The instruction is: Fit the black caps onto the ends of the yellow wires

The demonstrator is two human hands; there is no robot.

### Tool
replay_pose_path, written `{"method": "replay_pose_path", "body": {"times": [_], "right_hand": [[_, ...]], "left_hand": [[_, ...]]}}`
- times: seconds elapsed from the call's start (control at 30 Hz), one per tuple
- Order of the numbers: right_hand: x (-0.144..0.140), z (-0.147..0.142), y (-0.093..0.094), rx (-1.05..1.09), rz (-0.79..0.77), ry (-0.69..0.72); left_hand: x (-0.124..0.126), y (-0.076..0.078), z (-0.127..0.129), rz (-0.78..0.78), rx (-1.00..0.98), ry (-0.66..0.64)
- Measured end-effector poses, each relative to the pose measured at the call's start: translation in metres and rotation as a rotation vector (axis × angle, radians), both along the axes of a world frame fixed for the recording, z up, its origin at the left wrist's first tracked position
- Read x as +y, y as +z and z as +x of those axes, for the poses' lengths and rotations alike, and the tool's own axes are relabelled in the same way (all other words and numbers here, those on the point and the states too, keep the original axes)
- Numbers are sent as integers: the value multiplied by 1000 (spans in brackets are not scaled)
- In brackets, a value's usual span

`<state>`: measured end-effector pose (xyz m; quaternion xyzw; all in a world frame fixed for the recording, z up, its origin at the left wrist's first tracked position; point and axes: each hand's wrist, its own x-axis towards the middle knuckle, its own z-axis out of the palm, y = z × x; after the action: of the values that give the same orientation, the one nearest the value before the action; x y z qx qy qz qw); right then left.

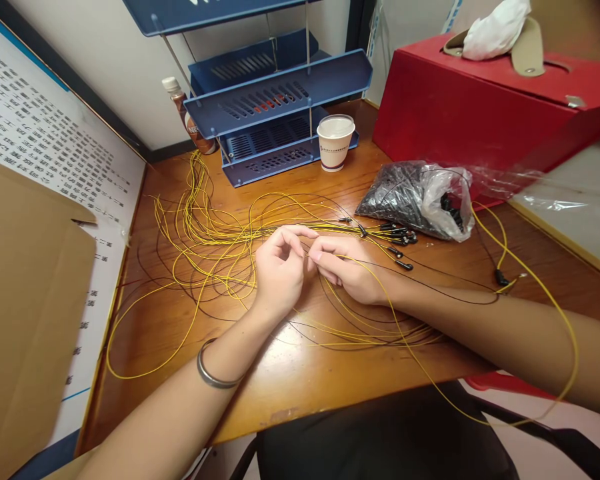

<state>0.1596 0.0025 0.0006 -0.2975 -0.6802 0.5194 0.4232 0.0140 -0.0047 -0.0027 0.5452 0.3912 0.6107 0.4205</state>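
Observation:
My left hand (279, 270) and my right hand (349, 267) meet over the middle of a wooden desk (290, 380), fingertips pinched together on a thin yellow wire (420, 363). That wire runs from my fingers under my right forearm and loops off the desk's front edge. A tangle of yellow and black wires (205, 233) spreads left of my hands. Several wire ends with small black connectors (399, 235) lie just right of my fingers.
A clear plastic bag of black parts (415, 197) lies at the right. Behind it stands a red box (480, 107) with a white cloth on top. A paper cup (335, 141), blue stacked trays (275, 100) and a bottle (187, 120) stand at the back. Cardboard (25, 313) leans at the left.

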Motion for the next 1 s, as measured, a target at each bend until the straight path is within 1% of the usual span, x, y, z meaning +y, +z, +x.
{"method": "replay_pose_path", "body": {"times": [0.1, 0.23, 0.33, 0.47, 0.53, 0.77, 0.9, 1.0], "right_hand": [[0, 0, 2, -5, 14, -7], [-1, 1, 2, -17, 14, -29], [-1, 0, 1, -29, 11, -55], [0, 0, -2, -2, -2, -68], [0, 0, -3, 5, -11, -67], [2, 1, -3, 16, -32, -83], [1, 0, -1, 20, -40, -82], [1, 0, -2, 14, -52, -88]], "left_hand": [[1, 0, 0, 8, -9, 23], [2, 1, -1, 37, 15, 124], [2, 1, -2, 50, 43, 158], [0, 1, -5, 117, 98, 142], [-1, 1, -6, 124, 108, 131], [0, 1, -3, -6, 31, 94], [0, 2, -3, -29, -22, 52], [0, 3, -4, -43, -20, 41]]}}
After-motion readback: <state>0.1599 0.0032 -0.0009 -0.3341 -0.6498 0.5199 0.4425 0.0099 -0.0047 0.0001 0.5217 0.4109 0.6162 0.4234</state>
